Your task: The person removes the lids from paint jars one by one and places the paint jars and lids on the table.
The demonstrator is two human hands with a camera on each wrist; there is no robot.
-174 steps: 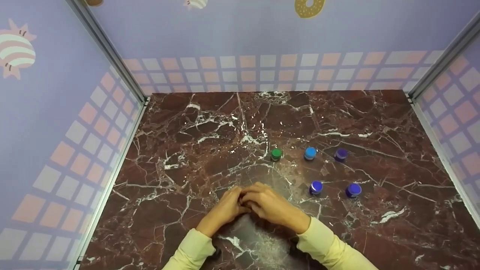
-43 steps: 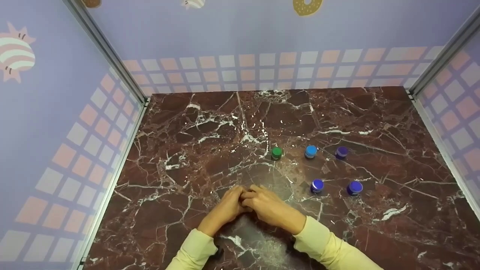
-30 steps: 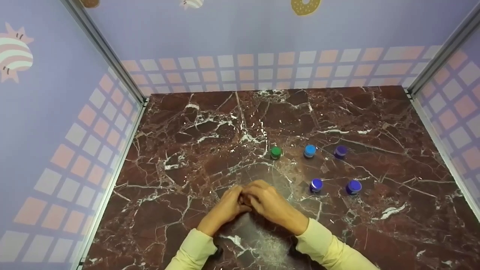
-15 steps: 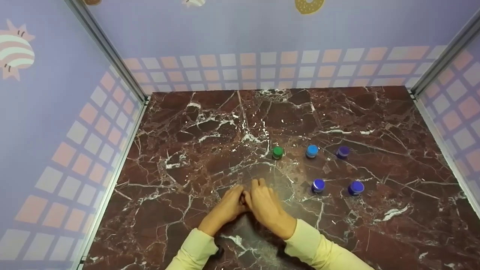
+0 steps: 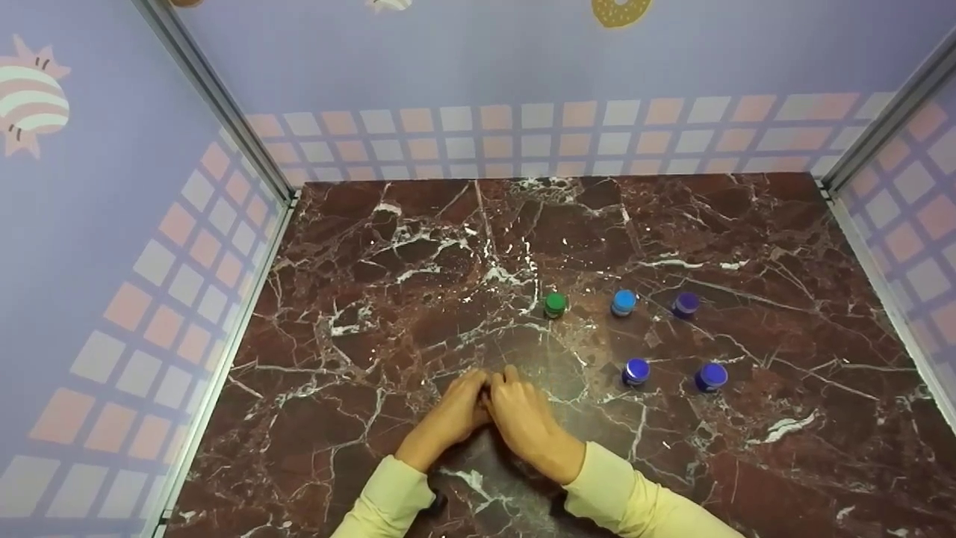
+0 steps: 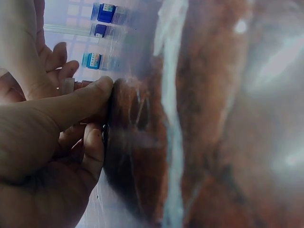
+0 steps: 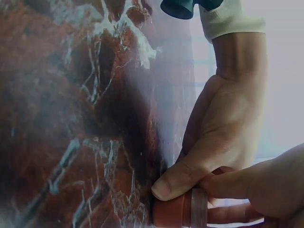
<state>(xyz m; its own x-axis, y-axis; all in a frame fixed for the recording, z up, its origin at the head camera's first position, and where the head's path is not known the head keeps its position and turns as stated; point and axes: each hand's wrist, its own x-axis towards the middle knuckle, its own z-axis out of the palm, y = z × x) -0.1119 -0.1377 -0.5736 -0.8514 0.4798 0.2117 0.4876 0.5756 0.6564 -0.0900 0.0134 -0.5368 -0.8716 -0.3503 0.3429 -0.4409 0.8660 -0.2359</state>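
Note:
In the head view my left hand (image 5: 454,412) and right hand (image 5: 529,424) meet low over the marbled table, hiding what lies between them. The right wrist view shows a small reddish-brown paint jar (image 7: 171,213) with a translucent band, standing against the tabletop. My left thumb and fingers grip its brown part. At the translucent end, the fingers of my right hand pinch the jar; part of that grip is hidden. The left wrist view shows only a sliver of the jar (image 6: 84,84) behind my left thumb.
To the right stand a green-capped jar (image 5: 554,305), a light blue jar (image 5: 623,302), a violet jar (image 5: 685,305) and two dark blue jars, one nearer the hands (image 5: 635,371), the other farther right (image 5: 712,376). Patterned panels (image 5: 523,75) enclose the table's back and sides.
Over the last second my right hand has turned at the wrist, its forearm swinging left, while its fingers stay by the left hand. The left hand and the standing jars keep their places.

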